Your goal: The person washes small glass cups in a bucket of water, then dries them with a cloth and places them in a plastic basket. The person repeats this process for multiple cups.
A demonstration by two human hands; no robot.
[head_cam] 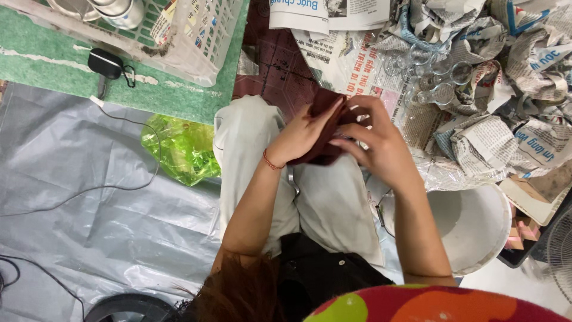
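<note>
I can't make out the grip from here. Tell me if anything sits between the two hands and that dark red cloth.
Nothing visible does. The left hand and the right hand both already grip the dark red cloth directly, above the lap. The clear glasses lie apart on the newspaper beyond.

We see a matt dark maroon cloth (pixel 322 134), clear glossy drinking glasses (pixel 426 74) on crumpled printed newspaper (pixel 524 53), a smooth white plastic bucket (pixel 476 229), and a shiny grey plastic floor sheet (pixel 89 203).
</note>
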